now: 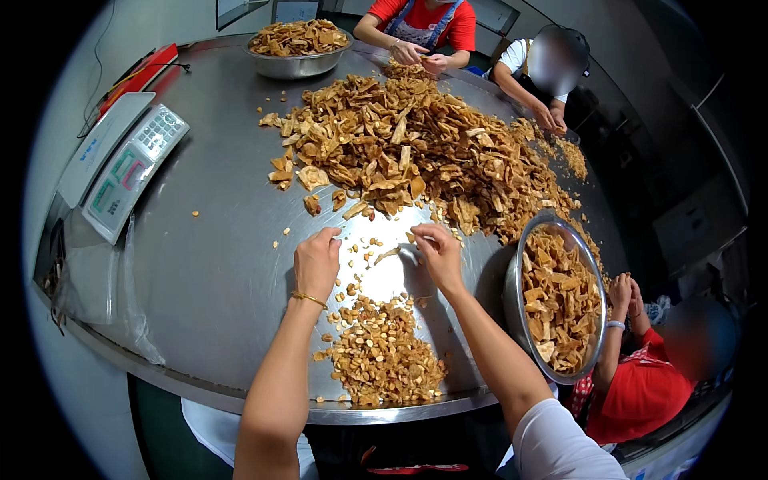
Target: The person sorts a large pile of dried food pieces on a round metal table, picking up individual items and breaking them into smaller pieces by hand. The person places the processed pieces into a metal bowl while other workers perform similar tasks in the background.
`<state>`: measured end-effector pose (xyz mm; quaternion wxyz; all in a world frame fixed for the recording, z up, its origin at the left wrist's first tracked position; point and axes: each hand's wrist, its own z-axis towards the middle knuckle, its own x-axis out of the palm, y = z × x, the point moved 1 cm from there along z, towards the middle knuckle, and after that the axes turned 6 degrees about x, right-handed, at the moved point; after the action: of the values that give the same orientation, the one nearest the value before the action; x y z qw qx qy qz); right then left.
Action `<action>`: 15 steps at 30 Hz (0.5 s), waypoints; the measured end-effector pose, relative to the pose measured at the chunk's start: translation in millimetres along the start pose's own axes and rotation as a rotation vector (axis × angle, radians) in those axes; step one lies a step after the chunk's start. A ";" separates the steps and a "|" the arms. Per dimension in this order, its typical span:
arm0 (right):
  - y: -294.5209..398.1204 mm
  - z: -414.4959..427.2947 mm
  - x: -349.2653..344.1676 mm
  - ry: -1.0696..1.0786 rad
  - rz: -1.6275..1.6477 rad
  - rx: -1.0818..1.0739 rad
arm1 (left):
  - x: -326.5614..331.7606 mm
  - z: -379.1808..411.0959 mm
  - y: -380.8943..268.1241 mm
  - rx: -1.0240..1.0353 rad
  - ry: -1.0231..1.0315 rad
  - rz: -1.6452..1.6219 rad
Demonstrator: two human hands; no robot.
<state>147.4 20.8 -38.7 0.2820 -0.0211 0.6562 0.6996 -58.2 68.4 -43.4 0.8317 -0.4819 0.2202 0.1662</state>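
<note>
A large heap of brown dried food pieces point(384, 144) lies on the round metal table point(222, 264) before me. Just short of its near edge is my left hand point(318, 261), fingers curled and thumb close to the forefinger; whether it pinches anything is not visible. My right hand point(441, 255) is opposite, curled, with a small brown scrap point(410, 237) at its fingertips; a grip on it cannot be made out. Between the hands lie a thin strip point(387, 255) and scattered peanut-like bits. Closer to me, between my forearms, is a low pile of small bits and crumbs point(384, 357).
A metal bowl point(513, 300) of dried pieces stands beside my right forearm, another bowl point(294, 67) at the far left. A digital scale point(135, 171) and clear plastic bag point(135, 300) lie left. Several people handle pieces around the table, one person's hands point(625, 294) near the right bowl.
</note>
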 end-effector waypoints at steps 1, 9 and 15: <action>-11.0 9.0 0.8 -0.065 -0.008 -0.082 | 0.6 3.4 -2.5 0.033 -0.034 0.003; 3.5 -40.8 17.9 0.053 -0.418 -0.396 | -0.5 -3.4 -17.3 0.066 0.100 0.121; 31.0 -59.2 -20.0 0.042 0.161 0.187 | 6.5 -8.7 -19.9 0.174 0.146 0.152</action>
<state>131.0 -40.9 -10.8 0.2119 0.0435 0.7238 0.6553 -44.7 51.7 -36.1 0.8371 -0.4007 0.3295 0.1735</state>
